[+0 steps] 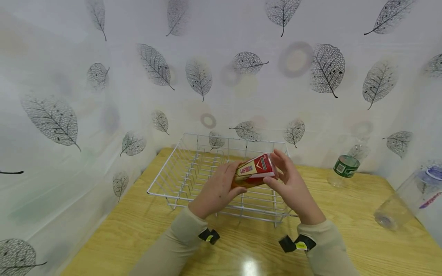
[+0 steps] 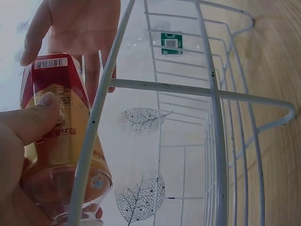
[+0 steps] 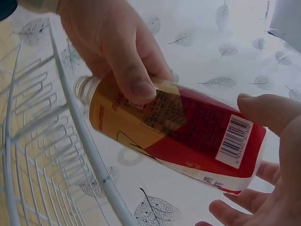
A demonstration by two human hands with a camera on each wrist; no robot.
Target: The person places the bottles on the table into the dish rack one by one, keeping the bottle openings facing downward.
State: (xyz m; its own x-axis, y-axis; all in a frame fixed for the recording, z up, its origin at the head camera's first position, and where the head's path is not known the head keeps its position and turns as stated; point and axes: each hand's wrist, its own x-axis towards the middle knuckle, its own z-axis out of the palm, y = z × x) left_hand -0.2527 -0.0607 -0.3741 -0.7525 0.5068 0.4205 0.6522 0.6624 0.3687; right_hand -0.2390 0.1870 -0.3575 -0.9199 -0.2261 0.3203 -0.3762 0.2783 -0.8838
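Above the rack, a plastic bottle (image 1: 254, 171) with a red, white and gold label lies tilted on its side between the two hands. The left hand (image 1: 215, 189) grips it near the neck end, its thumb pressed on the label. In the right wrist view, the bottle (image 3: 183, 136) shows a barcode near its base and a clear neck without a visible cap. Around the base end, the right hand (image 1: 295, 189) is spread, thumb at one edge and fingers loosely apart. A white wire rack (image 1: 165, 163) stands on the table below.
A clear bottle with a green label (image 1: 346, 166) stands at the back right of the wooden table (image 1: 331, 245). Farther right is a larger clear plastic container (image 1: 397, 209) with a bluish top. Leaf-patterned sheeting (image 1: 221, 96) hangs behind and to the left.
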